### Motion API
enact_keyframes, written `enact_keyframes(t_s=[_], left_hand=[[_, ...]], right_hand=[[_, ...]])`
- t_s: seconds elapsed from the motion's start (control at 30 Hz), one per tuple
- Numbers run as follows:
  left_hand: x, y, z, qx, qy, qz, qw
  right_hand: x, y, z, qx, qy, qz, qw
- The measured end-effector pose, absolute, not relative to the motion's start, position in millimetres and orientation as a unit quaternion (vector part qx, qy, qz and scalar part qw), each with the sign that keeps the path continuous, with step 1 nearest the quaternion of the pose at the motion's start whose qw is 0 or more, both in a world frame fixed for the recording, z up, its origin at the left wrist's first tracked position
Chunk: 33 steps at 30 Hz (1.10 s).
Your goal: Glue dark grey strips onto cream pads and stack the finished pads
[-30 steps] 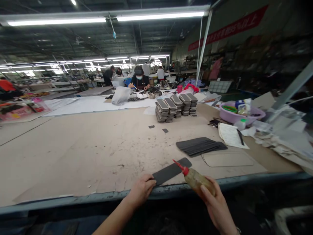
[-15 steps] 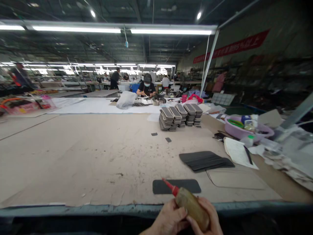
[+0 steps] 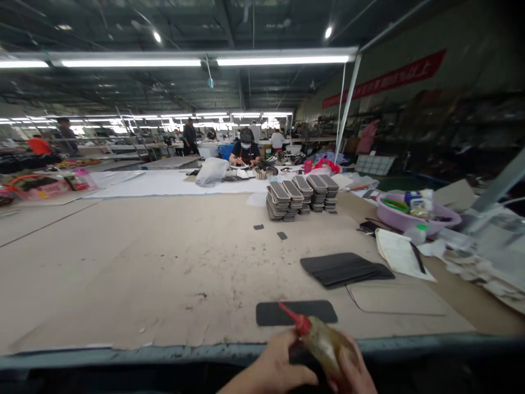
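Observation:
My right hand (image 3: 353, 365) is wrapped round a squeeze bottle (image 3: 324, 343) with a murky yellow-brown body and a red pointed nozzle. The bottle tilts, its nozzle pointing up and to the left. Beside the bottle's neck, my left hand (image 3: 275, 365) has its thumb and fingers apart, with a dark gap between them; whether a fingertip touches the bottle is hard to see. Behind the nozzle, a dark rounded rectangular piece (image 3: 268, 313) lies flat near the table's front edge. A fanned stack of similar dark pieces (image 3: 344, 269) lies farther back to the right.
Stacks of grey pale-edged pieces (image 3: 287, 200) stand on the table (image 3: 123, 273). Two small dark scraps lie before them. At right are a notebook (image 3: 396, 251) with a pen, a purple basin (image 3: 400, 218) and a metal post. A co-worker (image 3: 246, 149) sits across the table.
My left thumb has come off the bottle and the left fingers have spread. The bottle has turned slightly in my right hand, its nozzle shifting a little right. The view has tilted up slightly.

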<state>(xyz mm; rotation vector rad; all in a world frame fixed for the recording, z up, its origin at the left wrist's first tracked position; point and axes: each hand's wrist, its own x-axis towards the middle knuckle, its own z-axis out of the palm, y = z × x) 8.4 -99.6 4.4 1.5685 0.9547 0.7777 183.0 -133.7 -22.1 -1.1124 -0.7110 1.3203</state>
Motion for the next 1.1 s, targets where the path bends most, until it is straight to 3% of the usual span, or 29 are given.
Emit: enact_keyframes(t_s=[0.17,0.3,0.57,0.83,1.1], left_hand=[[-62,-87,-10,0.777,0.474,0.342,0.233],[-101,-71,-22,0.846,0.434,0.284,0.123],[-89,-67,-26,0.878,0.392,0.249,0.113],[-87,-67,-22,0.881,0.392,0.242,0.11],[-88,-67,-24,0.883,0.384,0.244,0.113]], right_hand=[[211,-140,-15,-0.584,-0.353,0.407,0.607],[208,-138,-20,-0.642,-0.473,0.258,0.546],[179,-129,-17,-0.528,-0.693,0.084,0.483],[170,-127,-21,-0.498,-0.747,0.043,0.438],[161,-126,-18,-0.525,-0.722,0.061,0.447]])
